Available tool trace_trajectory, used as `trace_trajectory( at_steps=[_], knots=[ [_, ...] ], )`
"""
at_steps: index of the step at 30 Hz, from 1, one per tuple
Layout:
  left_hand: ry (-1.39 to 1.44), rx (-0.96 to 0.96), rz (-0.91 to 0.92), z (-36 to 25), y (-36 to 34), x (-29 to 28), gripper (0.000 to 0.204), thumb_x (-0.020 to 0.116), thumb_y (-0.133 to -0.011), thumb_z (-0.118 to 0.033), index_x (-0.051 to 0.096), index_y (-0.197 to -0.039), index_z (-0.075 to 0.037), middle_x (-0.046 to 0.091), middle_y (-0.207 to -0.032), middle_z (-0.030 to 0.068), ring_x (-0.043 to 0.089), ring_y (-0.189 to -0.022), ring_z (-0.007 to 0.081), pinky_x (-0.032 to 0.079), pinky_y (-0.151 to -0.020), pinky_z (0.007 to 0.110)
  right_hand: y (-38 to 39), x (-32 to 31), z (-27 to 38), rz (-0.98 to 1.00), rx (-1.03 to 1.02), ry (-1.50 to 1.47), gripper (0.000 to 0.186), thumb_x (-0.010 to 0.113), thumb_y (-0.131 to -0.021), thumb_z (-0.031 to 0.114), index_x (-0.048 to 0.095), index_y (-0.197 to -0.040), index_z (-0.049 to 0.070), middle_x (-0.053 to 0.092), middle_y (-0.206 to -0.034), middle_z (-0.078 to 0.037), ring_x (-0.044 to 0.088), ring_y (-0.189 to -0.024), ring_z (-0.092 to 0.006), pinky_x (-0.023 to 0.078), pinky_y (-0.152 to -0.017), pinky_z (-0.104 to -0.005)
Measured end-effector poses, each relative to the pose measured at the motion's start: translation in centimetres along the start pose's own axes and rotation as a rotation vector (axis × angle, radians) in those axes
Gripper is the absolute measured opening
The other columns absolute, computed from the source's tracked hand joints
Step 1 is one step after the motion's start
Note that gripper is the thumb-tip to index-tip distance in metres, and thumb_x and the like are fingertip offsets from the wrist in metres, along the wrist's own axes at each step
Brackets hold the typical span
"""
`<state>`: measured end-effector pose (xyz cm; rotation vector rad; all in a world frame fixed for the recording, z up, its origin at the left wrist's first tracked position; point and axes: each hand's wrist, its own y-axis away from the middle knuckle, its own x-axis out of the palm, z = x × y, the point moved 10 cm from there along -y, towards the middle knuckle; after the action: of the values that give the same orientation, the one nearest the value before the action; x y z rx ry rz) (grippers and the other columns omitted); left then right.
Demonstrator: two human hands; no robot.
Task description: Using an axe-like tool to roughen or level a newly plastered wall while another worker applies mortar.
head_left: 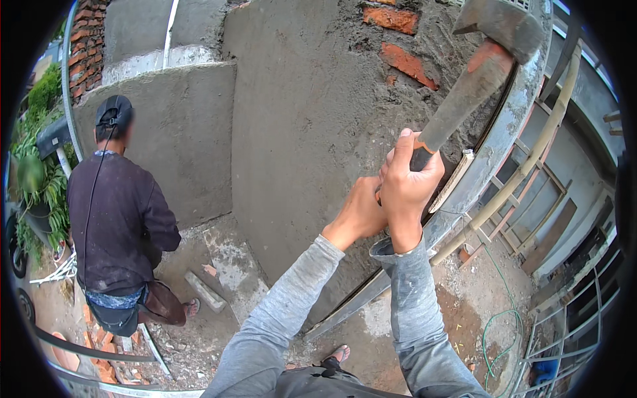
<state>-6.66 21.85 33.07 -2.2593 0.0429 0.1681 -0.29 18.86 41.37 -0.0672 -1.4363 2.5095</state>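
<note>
While you are facing the grey plastered wall (pixel 292 132), you are working at its right-hand edge, where patches of red brick (pixel 408 63) are showing through near the top. Left of the wall, a co-worker (pixel 116 219) in a dark top is crouching beside a loose block (pixel 204 292). Right of the wall, a long metal straightedge (pixel 491 152) is leaning along the corner. You are gripping the mortar-caked handle of a tool (pixel 464 93) with both hands: your right hand (pixel 405 182) is closed high around the shaft, and your left hand (pixel 361 212) is wrapped just below it. Its head (pixel 504 23) is pointing up past the wall's top. You would do well keeping both wrists firm and the head clear of the fresh plaster.
</note>
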Motion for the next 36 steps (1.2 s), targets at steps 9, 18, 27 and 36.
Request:
trace_trajectory(
  at_steps=[9,18,27,36],
  knots=[
    [0.088,0.083,-0.081,-0.7,1.3,1.1,0.021,0.068,-0.074,-0.014,0.061,-0.078,0.005,0.063,-0.069,0.0251,0.068,-0.071,0.0367,0.047,-0.058,0.041,1.2,-1.4,1.7,0.040,-0.063,-0.066,0.016,0.057,-0.096,0.015,0.048,-0.086,0.006,0.040,-0.055,0.005,0.033,-0.041,-0.0024,0.025,-0.036,-0.0206],
    [0.221,-0.125,-0.127,1.1,2.8,1.5,0.027,0.071,-0.074,-0.016,0.062,-0.082,0.008,0.067,-0.073,0.0226,0.069,-0.074,0.0343,0.048,-0.059,0.040,0.3,-0.4,-2.3,0.124,0.203,0.078,0.021,0.057,-0.094,0.016,0.054,-0.079,0.001,0.051,-0.061,0.001,0.046,-0.057,-0.0061,0.037,-0.051,-0.0259],
    [0.142,-0.355,0.028,2.8,0.7,0.7,0.028,0.072,-0.073,-0.018,0.061,-0.078,0.008,0.065,-0.070,0.0246,0.070,-0.073,0.0318,0.048,-0.058,0.041,-1.6,-0.1,-3.4,0.016,0.199,0.076,0.021,0.057,-0.091,0.016,0.052,-0.076,0.000,0.047,-0.057,-0.001,0.042,-0.053,-0.0079,0.035,-0.048,-0.0290],
    [-0.067,0.179,0.003,-1.5,-1.6,0.2,0.023,0.070,-0.074,-0.020,0.064,-0.081,0.002,0.065,-0.071,0.0222,0.068,-0.074,0.0350,0.049,-0.058,0.041,0.0,-1.4,1.1,-0.098,-0.147,-0.005,0.022,0.058,-0.095,0.018,0.049,-0.079,0.005,0.045,-0.056,0.003,0.041,-0.043,-0.0038,0.032,-0.037,-0.0227]
  ],
)
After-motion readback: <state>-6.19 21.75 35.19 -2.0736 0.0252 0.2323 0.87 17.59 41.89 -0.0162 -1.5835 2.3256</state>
